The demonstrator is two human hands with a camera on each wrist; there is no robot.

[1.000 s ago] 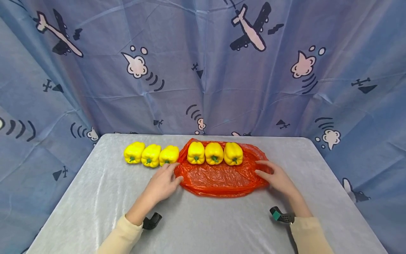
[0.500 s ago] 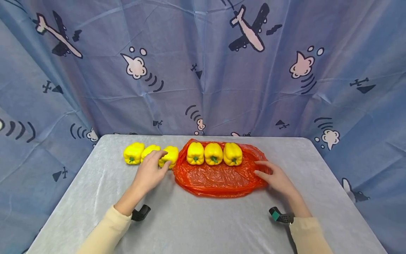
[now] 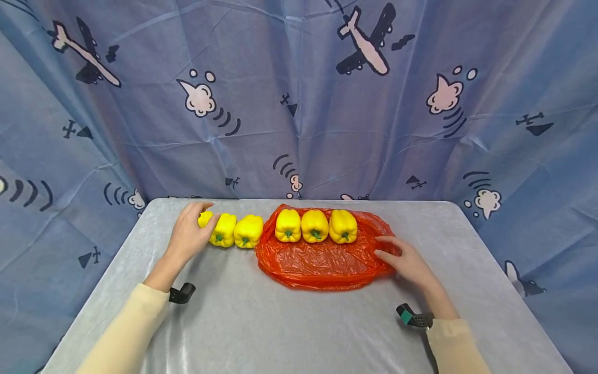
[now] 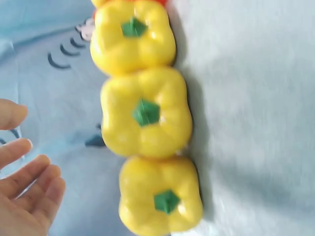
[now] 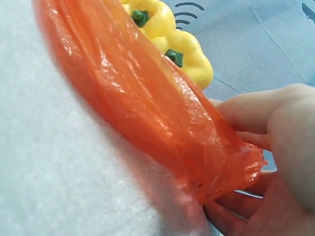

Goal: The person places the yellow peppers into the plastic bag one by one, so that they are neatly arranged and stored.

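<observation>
Holding 1 bag [image 3: 322,265]: R hand [image 3: 411,262]; L hand [image 3: 188,234] nr 3 of 6 peppers [image 3: 224,228].

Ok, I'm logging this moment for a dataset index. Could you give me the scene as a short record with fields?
Surface: pale table
Backdrop: blue curtain with airplane prints
Bag: red plastic bag, spread on the table
Peppers on bag: three yellow peppers in a row, toward its far edge
Peppers off bag: three more yellow peppers in a row, left of the bag
Left hand: at the leftmost pepper, partly hiding it in the head view; gripping nothing
Right hand: holds the bag's right end
</observation>
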